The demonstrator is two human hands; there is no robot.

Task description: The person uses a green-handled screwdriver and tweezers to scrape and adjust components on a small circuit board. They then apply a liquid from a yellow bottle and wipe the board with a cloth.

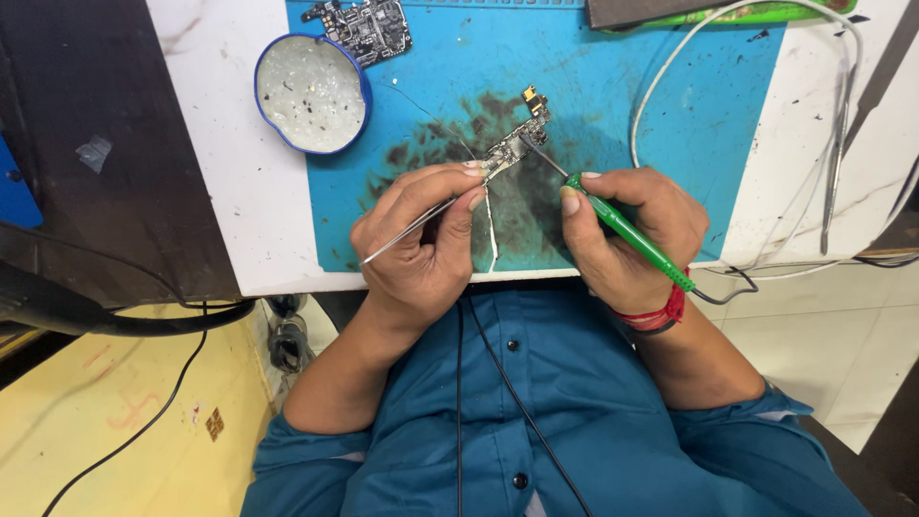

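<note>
Pinching thin metal tweezers (pixel 421 222), my left hand (pixel 421 239) steadies the small green circuit board (pixel 517 144) mid blue mat (pixel 670 115), near the surface's front edge; right hand (pixel 627 235) fingers grip a green-handled soldering iron (pixel 622 228), tip touching board.

Round dish (pixel 312 94) beside open mat (pixel 670 105)

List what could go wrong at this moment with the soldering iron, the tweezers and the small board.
1. The left hand steadies the small circuit board with only the tweezers; it could slip under the tip's push.
2. The right hand grips the green soldering iron close to its metal tip; the fingertips may get burned.
3. A white wire lies beside the work on the blue mat; the hot tip might scorch it.
</note>
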